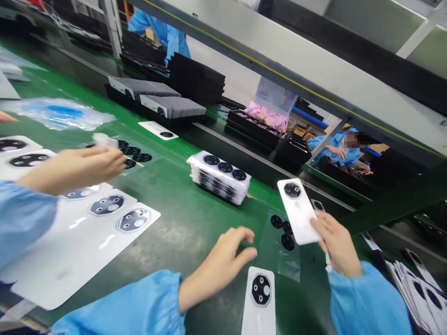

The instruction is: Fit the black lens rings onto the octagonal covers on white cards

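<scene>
My right hand [338,244] grips a white phone back panel [303,221] by its lower right edge. The panel is tilted up and has a dark round camera area near its top. My left hand [223,263] hovers over the green table, fingers apart and holding nothing. Just right of it lies another phone back panel [258,316] with a black octagonal camera piece. Between my hands, a clear sheet [291,270] with several black round camera pieces [287,242] lies on the table. Farther back stands a stack of film sheets [223,181] bearing black discs.
At left a co-worker's hand [73,170] pinches something white over several large white panels [87,251]. Clear plastic bags [59,111] lie behind. Black trays [167,118] hold upright panels at the back. More panels [412,288] lean at far right. A shelf beam [279,74] crosses overhead.
</scene>
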A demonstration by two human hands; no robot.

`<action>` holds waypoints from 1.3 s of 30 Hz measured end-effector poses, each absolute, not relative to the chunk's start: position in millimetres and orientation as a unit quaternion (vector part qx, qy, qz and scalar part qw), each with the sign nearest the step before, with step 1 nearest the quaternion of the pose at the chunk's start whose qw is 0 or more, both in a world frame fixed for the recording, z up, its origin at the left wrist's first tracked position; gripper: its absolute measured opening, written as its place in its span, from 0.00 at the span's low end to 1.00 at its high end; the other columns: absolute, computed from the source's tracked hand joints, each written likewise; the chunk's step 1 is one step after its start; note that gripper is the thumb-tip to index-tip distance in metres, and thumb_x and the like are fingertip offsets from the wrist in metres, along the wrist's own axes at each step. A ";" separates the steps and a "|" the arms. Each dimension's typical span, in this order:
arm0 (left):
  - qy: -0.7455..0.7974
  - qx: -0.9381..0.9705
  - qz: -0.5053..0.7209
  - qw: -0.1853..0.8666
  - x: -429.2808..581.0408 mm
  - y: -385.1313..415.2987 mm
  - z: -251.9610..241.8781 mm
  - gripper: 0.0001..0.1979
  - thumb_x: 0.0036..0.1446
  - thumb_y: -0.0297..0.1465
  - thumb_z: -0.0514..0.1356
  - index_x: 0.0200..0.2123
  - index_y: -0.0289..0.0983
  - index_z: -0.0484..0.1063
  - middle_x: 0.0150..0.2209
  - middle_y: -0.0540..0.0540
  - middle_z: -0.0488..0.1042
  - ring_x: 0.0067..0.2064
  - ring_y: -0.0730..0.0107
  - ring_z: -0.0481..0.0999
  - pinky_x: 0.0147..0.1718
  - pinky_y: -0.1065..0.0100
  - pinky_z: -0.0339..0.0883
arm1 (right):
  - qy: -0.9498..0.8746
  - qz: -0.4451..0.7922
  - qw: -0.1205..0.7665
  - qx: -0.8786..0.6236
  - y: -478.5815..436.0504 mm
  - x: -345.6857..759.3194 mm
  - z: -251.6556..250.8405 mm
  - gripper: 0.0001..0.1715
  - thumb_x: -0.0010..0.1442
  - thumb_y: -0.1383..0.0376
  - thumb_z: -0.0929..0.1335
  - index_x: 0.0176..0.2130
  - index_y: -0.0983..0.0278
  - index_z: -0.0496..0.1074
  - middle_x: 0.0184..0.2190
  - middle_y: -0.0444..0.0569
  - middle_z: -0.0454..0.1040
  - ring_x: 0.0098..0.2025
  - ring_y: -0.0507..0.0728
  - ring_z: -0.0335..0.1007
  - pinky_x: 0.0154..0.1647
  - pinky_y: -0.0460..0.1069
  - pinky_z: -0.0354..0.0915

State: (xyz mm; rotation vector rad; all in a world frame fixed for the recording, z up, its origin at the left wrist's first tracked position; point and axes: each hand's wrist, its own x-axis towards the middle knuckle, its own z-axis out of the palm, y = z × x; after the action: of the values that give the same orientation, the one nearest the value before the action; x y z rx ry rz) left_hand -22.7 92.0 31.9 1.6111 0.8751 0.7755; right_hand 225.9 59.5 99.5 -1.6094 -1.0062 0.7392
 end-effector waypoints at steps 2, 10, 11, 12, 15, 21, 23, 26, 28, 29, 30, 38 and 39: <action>0.327 0.733 0.280 0.527 -14.9 79.0 24.0 0.17 0.42 0.33 0.68 0.37 0.38 0.73 0.41 0.43 0.74 0.47 0.50 0.67 0.49 0.54 0.56 | -0.413 0.310 0.535 -0.669 100.0 240.9 96.4 0.21 0.48 0.58 0.74 0.39 0.65 0.70 0.23 0.40 0.71 0.13 0.42 0.47 0.10 0.41 0.44; 0.187 0.940 0.151 0.242 4.6 65.8 -30.2 0.28 0.54 0.32 0.61 0.57 0.38 0.59 0.51 0.34 0.72 0.53 0.46 0.67 0.56 0.40 0.44 | -0.380 0.416 0.449 -0.693 239.0 223.8 39.6 0.14 0.63 0.62 0.65 0.47 0.66 0.67 0.42 0.49 0.72 0.37 0.54 0.72 0.36 0.52 0.71; 0.190 0.940 0.159 0.234 4.6 67.3 -34.3 0.25 0.55 0.30 0.59 0.56 0.39 0.60 0.49 0.35 0.73 0.52 0.47 0.68 0.56 0.42 0.46 | -0.381 0.423 0.442 -0.693 249.7 217.4 33.6 0.15 0.63 0.62 0.65 0.48 0.66 0.67 0.44 0.50 0.71 0.39 0.55 0.71 0.38 0.53 0.71; 0.194 0.938 0.164 0.237 4.2 68.2 -36.6 0.23 0.55 0.28 0.57 0.55 0.39 0.61 0.48 0.36 0.73 0.51 0.48 0.68 0.55 0.44 0.49 | -0.383 0.430 0.435 -0.692 258.8 211.3 28.5 0.15 0.63 0.62 0.65 0.49 0.66 0.67 0.45 0.50 0.71 0.41 0.56 0.71 0.39 0.54 0.70; 0.198 0.904 0.196 0.325 -0.6 66.7 -32.4 0.25 0.56 0.26 0.55 0.57 0.40 0.58 0.50 0.38 0.69 0.50 0.53 0.68 0.52 0.55 0.58 | -0.397 0.439 0.416 -0.691 276.6 197.3 19.6 0.17 0.63 0.62 0.65 0.50 0.65 0.66 0.47 0.51 0.70 0.42 0.57 0.71 0.41 0.55 0.70; 0.253 0.746 0.222 0.575 -14.2 59.4 -12.4 0.38 0.47 0.27 0.59 0.60 0.53 0.49 0.54 0.47 0.60 0.42 0.65 0.72 0.42 0.68 0.66 | -0.465 0.399 0.368 -0.699 263.4 213.9 35.9 0.18 0.62 0.62 0.65 0.51 0.65 0.65 0.48 0.51 0.69 0.44 0.57 0.70 0.42 0.56 0.70; 0.284 0.688 0.220 0.631 -15.7 61.3 -10.3 0.42 0.42 0.22 0.57 0.61 0.50 0.49 0.54 0.46 0.59 0.45 0.64 0.70 0.45 0.66 0.64 | -0.503 0.364 0.350 -0.702 240.2 233.2 47.7 0.17 0.62 0.63 0.65 0.51 0.65 0.65 0.49 0.51 0.68 0.44 0.58 0.70 0.42 0.56 0.69; 0.299 0.562 0.217 0.740 -13.6 67.2 -9.8 0.44 0.37 0.22 0.56 0.60 0.44 0.45 0.51 0.43 0.63 0.45 0.62 0.71 0.44 0.62 0.64 | -0.564 0.322 0.296 -0.700 189.5 262.5 59.8 0.14 0.61 0.64 0.66 0.47 0.66 0.68 0.45 0.49 0.71 0.42 0.56 0.70 0.42 0.55 0.68; 0.274 0.478 0.215 0.806 -10.6 70.9 -9.1 0.42 0.38 0.25 0.60 0.57 0.40 0.45 0.45 0.43 0.69 0.43 0.60 0.73 0.43 0.61 0.65 | -0.602 0.310 0.242 -0.695 152.0 276.1 60.0 0.07 0.56 0.67 0.70 0.38 0.67 0.72 0.38 0.46 0.72 0.40 0.55 0.69 0.43 0.54 0.66; 0.262 0.449 0.216 0.826 -9.2 71.9 -8.3 0.40 0.38 0.27 0.61 0.56 0.39 0.47 0.42 0.44 0.72 0.42 0.60 0.74 0.42 0.61 0.65 | -0.617 0.306 0.217 -0.692 134.7 280.4 57.6 0.07 0.51 0.70 0.72 0.34 0.67 0.73 0.34 0.44 0.72 0.38 0.55 0.69 0.43 0.54 0.64; 0.255 0.430 0.215 0.839 -8.1 72.4 -6.8 0.39 0.38 0.28 0.63 0.54 0.39 0.49 0.39 0.45 0.74 0.41 0.60 0.75 0.42 0.61 0.65 | -0.628 0.304 0.193 -0.689 119.3 283.1 54.0 0.09 0.45 0.73 0.74 0.31 0.65 0.74 0.31 0.43 0.72 0.35 0.54 0.67 0.42 0.52 0.63; 0.306 0.441 0.200 0.820 -16.8 62.9 20.9 0.27 0.48 0.41 0.62 0.49 0.38 0.59 0.32 0.49 0.77 0.31 0.69 0.74 0.29 0.71 0.61 | -0.660 0.279 0.113 -0.688 84.7 280.1 26.9 0.25 0.37 0.72 0.75 0.37 0.60 0.67 0.36 0.41 0.63 0.35 0.52 0.59 0.40 0.47 0.60; 0.316 0.448 0.204 0.811 -18.4 62.1 22.5 0.27 0.49 0.43 0.60 0.49 0.38 0.59 0.31 0.50 0.76 0.31 0.69 0.74 0.29 0.71 0.61 | -0.660 0.278 0.106 -0.690 87.0 279.5 26.0 0.25 0.37 0.73 0.75 0.36 0.60 0.66 0.35 0.41 0.62 0.35 0.52 0.59 0.39 0.47 0.60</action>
State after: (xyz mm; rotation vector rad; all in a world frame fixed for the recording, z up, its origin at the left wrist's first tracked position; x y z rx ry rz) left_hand -18.4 62.1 22.5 0.9562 0.6744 0.4347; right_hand 279.5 87.0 26.0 -2.0310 -1.9446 0.8193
